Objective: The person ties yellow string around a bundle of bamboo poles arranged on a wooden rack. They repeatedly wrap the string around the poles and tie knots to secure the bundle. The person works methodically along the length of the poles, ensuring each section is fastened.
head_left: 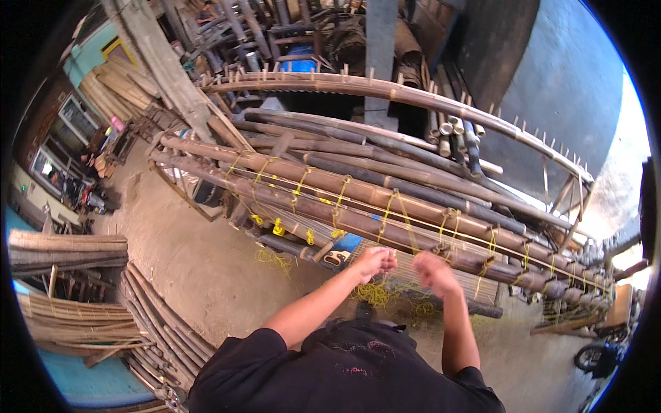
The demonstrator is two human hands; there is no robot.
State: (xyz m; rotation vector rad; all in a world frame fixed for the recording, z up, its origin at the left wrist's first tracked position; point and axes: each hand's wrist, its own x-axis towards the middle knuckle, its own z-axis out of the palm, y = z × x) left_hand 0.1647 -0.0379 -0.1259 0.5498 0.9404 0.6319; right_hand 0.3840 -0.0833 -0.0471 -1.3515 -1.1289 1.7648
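Two long brown bamboo poles run side by side in front of me, bound at intervals with yellow cord. Below them hangs a mat of thin slats. My left hand is just under the near pole with its fingers curled closed; whatever they pinch is too small to make out. Close by on the right, my right hand is blurred, its fingers drawn together where a taut strand of cord comes down from the poles. A loose tangle of yellow string hangs beneath both hands.
Beyond the poles lie stacked bamboo lengths and a curved rail with upright pegs. Bundled slats and more poles lie at left. A handsaw rests by the near pole. A motorcycle stands far right.
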